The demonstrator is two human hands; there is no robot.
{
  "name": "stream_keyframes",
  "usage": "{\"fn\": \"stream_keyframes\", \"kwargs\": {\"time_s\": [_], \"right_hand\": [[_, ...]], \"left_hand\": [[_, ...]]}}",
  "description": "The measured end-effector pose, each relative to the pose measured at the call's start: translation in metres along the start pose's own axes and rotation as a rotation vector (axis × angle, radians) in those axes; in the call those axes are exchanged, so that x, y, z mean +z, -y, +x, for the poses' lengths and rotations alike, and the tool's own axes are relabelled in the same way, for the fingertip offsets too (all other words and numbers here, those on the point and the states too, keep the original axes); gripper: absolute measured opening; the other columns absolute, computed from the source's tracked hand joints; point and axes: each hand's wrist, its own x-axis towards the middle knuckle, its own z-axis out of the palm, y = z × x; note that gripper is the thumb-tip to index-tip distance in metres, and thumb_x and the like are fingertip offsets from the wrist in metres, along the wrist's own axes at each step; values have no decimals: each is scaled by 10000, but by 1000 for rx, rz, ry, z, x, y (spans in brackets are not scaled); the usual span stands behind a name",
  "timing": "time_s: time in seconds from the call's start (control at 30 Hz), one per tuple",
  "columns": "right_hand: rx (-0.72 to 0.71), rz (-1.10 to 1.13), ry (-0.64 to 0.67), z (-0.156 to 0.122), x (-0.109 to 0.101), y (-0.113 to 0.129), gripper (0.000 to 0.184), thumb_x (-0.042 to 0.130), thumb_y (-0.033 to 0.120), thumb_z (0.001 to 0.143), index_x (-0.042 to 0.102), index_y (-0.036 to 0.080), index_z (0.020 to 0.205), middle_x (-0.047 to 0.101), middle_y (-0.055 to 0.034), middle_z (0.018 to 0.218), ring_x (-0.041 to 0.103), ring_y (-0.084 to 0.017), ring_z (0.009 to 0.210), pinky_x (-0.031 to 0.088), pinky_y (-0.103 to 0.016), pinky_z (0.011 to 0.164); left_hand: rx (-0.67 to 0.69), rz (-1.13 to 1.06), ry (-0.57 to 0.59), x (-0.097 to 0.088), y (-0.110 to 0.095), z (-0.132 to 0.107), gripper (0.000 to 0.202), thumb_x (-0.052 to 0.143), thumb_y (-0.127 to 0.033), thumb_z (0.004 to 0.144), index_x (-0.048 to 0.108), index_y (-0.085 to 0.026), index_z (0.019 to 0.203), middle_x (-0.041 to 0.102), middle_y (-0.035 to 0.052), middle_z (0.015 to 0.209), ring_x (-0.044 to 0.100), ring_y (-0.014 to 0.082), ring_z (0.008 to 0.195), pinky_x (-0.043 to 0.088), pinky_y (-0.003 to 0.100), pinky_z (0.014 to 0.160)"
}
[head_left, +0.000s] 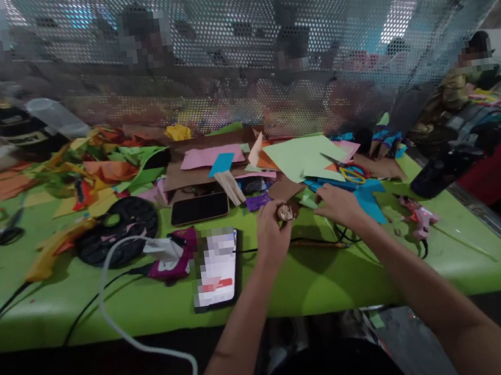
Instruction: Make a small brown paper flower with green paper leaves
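My left hand (271, 229) is closed around a small brown and cream paper piece (286, 211), held just above the green table (107, 292). My right hand (338, 205) sits to its right, fingers curled and pinching at a small green paper scrap (310, 202) next to that piece. A thin wooden stick (316, 243) lies on the table under my hands. A phone with a lit screen (216, 268) lies left of my left hand.
A dark phone (199, 208), a black round disc (117, 228), scissors with red and yellow handles (348, 171), a pink glue gun (418, 221) and heaps of coloured paper (302, 156) cover the table. White and black cables (125, 327) trail left. A perforated metal screen (234, 60) stands behind.
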Motion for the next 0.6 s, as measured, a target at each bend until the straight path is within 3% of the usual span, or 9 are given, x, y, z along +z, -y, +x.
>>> {"fn": "stream_keyframes", "kwargs": {"time_s": [0.07, 0.17, 0.33, 0.47, 0.6], "right_hand": [[2, -18, -16, -3, 2, -2, 38, 641, 241, 829, 659, 208, 836, 641, -90, 1011, 609, -219, 897, 378, -262, 632], [-10, 98, -41, -7, -3, -6, 83, 579, 185, 838, 652, 198, 800, 657, -84, 972, 615, -206, 857, 384, -265, 642], [-98, 473, -29, -17, -16, -6, 97, 543, 273, 884, 611, 207, 867, 674, -10, 755, 633, -169, 691, 424, -265, 641], [-124, 696, -16, -25, -21, -4, 144, 593, 344, 857, 623, 203, 868, 655, 5, 730, 623, -151, 643, 435, -264, 614], [-122, 860, -27, -26, -22, -2, 185, 629, 364, 836, 644, 184, 875, 636, 7, 728, 596, -130, 620, 448, -262, 606]], "left_hand": [[-14, -29, 7, 1, 0, 0, 286, 581, -57, 757, 562, -193, 1008, 644, 55, 989, 582, 217, 946, 464, 370, 855], [-35, -65, 29, 1, 0, 0, 277, 598, -76, 773, 573, -196, 1021, 648, 55, 994, 590, 215, 951, 470, 368, 862], [-43, -117, 108, -1, -4, 1, 362, 583, -35, 768, 604, -207, 1086, 619, 66, 1078, 598, 212, 1000, 480, 363, 892], [-27, -151, 209, -1, -5, 1, 521, 554, 5, 736, 593, -227, 1200, 615, 75, 1154, 587, 222, 1067, 469, 381, 938], [-51, -169, 233, 5, 0, 0, 426, 549, -4, 710, 635, -186, 1085, 654, 78, 1076, 598, 225, 1027, 470, 380, 923]]}}
